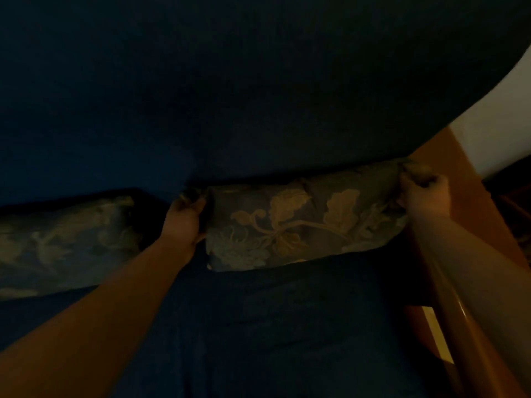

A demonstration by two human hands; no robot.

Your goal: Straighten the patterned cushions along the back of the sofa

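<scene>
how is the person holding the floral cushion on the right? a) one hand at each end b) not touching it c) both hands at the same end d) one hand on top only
a: the left hand grips the left end of the floral cushion and the right hand pinches its upper right corner, against the dark blue sofa back.

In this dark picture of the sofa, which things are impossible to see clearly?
Head view:
- Second cushion: its left end is cut off by the frame edge.
- Left hand: fingers curl behind the held cushion.
- Right hand: fingertips are buried in the cushion corner.
- Sofa back: too dark for texture.
</scene>
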